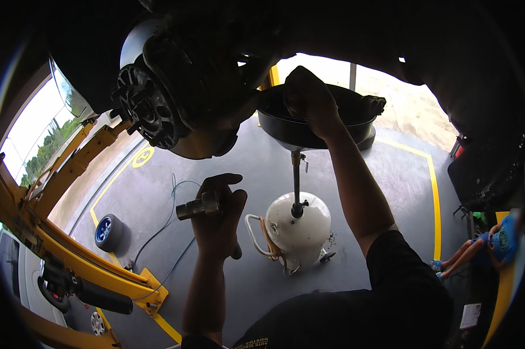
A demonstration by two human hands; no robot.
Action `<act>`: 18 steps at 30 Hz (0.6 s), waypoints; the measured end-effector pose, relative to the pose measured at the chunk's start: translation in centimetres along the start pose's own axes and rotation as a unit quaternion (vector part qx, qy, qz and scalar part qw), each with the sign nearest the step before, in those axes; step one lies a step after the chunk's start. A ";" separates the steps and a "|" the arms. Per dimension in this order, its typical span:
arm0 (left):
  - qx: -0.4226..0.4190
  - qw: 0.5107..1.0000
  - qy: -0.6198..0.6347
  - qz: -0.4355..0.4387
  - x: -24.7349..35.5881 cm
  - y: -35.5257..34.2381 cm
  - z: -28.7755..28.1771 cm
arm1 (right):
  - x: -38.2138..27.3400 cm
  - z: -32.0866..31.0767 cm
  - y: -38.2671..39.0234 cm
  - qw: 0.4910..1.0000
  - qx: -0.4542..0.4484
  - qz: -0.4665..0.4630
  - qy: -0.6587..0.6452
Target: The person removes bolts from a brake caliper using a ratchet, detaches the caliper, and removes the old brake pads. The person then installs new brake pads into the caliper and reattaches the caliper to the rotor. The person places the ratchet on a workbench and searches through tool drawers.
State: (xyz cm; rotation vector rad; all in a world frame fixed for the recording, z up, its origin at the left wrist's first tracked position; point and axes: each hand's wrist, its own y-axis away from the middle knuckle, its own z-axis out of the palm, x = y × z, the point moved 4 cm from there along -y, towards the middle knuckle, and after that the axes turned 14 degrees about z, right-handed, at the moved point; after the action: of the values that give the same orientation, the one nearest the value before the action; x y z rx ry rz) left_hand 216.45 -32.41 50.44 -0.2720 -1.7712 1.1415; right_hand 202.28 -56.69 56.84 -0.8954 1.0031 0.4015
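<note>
My left hand (216, 218) is closed round a metal tool with a cylindrical socket-like end (190, 209), below a dark wheel hub (143, 107) on the raised vehicle's underside. My right hand (310, 104) is lifted over the black round drain pan (280, 131), fingers curled in shadow; what they grip is hidden. The pan tops an upright pipe with a valve (296, 180), rising from a white wheeled oil-drainer tank (300, 232).
Yellow lift columns and arms (85, 244) stand left, beside a loose wheel (109, 231), hoses on the grey floor (379, 180) and a white car (11, 264). The dark underbody (361, 29) hangs overhead. A person in blue (501, 238) sits at the right edge.
</note>
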 end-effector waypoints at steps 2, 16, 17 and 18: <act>0.001 1.000 -0.006 -0.028 0.3 0.2 0.2 | -1.6 0.2 0.4 0.962 0.060 -0.120 0.239; 0.034 0.995 0.075 -0.063 0.1 1.9 -0.8 | -4.8 0.5 3.7 0.928 0.093 -0.103 0.346; 0.028 0.997 0.054 -0.052 0.1 1.9 -0.8 | -4.9 0.6 3.8 0.935 0.092 -0.112 0.324; 0.025 0.998 0.038 -0.039 0.1 1.9 -0.9 | -5.0 0.7 3.9 0.941 0.092 -0.122 0.302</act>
State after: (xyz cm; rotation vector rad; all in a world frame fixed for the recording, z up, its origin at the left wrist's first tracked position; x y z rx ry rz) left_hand 216.59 -30.82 49.06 -0.2119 -1.6699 1.1046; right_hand 197.62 -53.35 59.48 -0.9795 1.4399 -0.1957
